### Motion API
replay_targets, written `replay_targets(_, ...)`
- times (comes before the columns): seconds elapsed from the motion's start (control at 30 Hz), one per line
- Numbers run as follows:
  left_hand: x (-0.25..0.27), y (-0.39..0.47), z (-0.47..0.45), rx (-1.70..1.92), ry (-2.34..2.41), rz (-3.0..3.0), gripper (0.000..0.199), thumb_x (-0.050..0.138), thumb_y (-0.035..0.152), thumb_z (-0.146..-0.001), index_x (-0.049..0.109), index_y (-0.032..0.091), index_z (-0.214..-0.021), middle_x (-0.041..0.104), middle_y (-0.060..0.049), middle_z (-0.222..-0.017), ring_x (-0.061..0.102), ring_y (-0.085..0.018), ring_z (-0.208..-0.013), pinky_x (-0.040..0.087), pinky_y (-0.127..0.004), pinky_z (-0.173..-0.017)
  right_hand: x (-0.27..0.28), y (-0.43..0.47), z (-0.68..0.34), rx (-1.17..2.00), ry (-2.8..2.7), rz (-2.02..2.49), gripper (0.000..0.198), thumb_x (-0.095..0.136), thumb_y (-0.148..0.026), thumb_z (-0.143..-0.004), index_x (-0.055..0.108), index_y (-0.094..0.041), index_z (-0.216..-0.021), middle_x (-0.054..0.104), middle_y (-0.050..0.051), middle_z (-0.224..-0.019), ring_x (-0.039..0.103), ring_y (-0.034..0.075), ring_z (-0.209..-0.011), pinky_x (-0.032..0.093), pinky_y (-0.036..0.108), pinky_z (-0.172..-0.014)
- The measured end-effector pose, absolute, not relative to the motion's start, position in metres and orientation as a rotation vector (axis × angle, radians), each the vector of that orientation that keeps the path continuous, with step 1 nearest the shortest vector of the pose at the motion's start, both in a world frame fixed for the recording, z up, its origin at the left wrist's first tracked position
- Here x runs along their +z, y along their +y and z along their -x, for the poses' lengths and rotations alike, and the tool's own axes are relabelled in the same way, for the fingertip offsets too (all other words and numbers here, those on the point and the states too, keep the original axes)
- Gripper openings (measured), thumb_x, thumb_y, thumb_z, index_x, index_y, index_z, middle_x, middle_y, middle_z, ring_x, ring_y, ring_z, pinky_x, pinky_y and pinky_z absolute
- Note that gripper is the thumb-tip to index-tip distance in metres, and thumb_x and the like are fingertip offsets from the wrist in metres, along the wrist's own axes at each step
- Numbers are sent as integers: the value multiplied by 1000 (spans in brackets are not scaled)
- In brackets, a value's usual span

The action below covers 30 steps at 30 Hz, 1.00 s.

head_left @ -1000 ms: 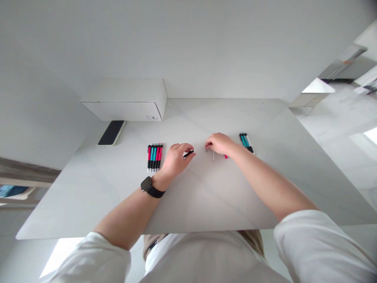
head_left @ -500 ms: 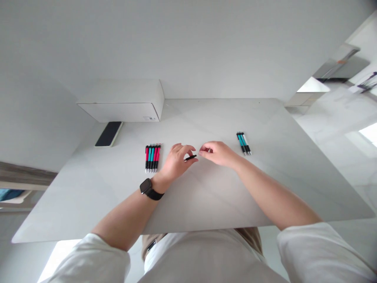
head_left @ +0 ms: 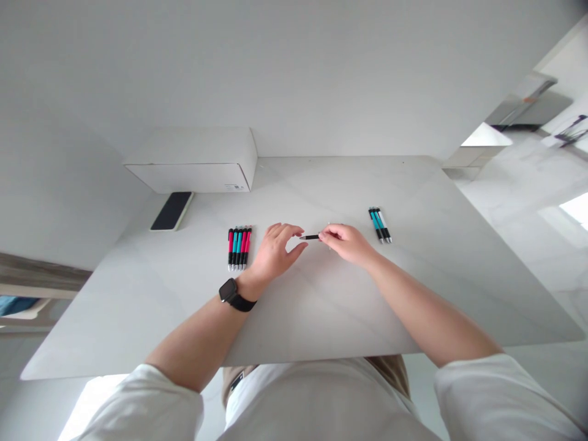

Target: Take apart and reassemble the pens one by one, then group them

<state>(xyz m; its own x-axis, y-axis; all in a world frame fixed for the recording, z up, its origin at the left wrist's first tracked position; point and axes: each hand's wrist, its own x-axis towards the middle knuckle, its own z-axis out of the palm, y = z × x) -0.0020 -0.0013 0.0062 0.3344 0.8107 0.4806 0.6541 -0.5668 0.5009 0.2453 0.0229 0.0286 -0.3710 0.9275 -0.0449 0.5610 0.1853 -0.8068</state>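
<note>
My right hand [head_left: 345, 243] pinches a black pen barrel [head_left: 311, 237] between thumb and fingers. Its silver tip points left, and its other end is hidden in the fingers. A thin pale piece [head_left: 329, 246] shows by these fingertips; I cannot make out what it is. My left hand [head_left: 277, 250] is open, thumb and fingers apart around the tip's end. Left of it, several red and teal pens [head_left: 239, 248] lie side by side, tips toward me. Beyond my right hand lie two teal pens [head_left: 375, 225] and a white pen [head_left: 384, 225], all with black grips.
A long white box [head_left: 188, 177] stands against the wall at the back left of the white table [head_left: 312, 312]. A phone [head_left: 171, 211] lies in front of it. On my left wrist is a black watch [head_left: 228, 290].
The black barrel has passed from my left hand to my right hand, and its silver tip now shows. My left fingers have let go and spread slightly.
</note>
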Motion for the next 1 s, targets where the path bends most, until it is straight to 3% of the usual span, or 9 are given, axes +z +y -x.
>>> replay_targets(0.13,8,-2,1,1057,1312,-2378,12,63,32,-101,67,25,-109,75,-6,-106,68,-24,-102,47,-46,-106,18,20,-252,1107,-1945,1365,46,52,-63,-98,72,-22,-92,67,0,-77,53,15,-63,37,26,-57)
replay_targets(0.4,8,-3,0,1032,1277,-2404,12,58,32,-104,68,25,-104,76,-4,-103,69,-22,-99,40,-48,-117,11,14,-248,1222,-1869,1340,52,48,-66,-99,73,-21,-93,64,0,-73,50,13,-58,36,26,-54)
replay_targets(0.7,9,-4,2,949,1238,-2423,22,45,29,-108,65,24,-100,72,-6,-96,66,-22,-94,41,-48,-115,8,7,-242,1161,-1888,1270,47,50,-62,-101,72,-22,-89,62,0,-70,55,15,-62,42,27,-59)
replay_targets(0.8,9,-3,2,969,1263,-2413,23,44,31,-108,64,24,-100,71,-7,-94,65,-24,-94,46,-47,-108,11,5,-240,1036,-1894,1227,35,62,-56,-96,71,-23,-101,70,3,-88,62,17,-74,48,28,-69)
replay_targets(0.9,8,-2,2,993,1282,-2404,21,46,32,-107,64,24,-99,71,-7,-94,64,-24,-93,48,-45,-101,11,3,-239,1042,-1867,1237,37,67,-55,-93,67,-25,-115,72,4,-102,64,17,-78,50,28,-72)
replay_targets(1.0,8,-3,2,985,1259,-2417,19,47,30,-107,64,24,-100,71,-7,-95,64,-24,-95,47,-45,-103,11,1,-239,1111,-1894,1261,36,52,-56,-102,67,-24,-101,72,2,-89,62,16,-70,47,28,-67)
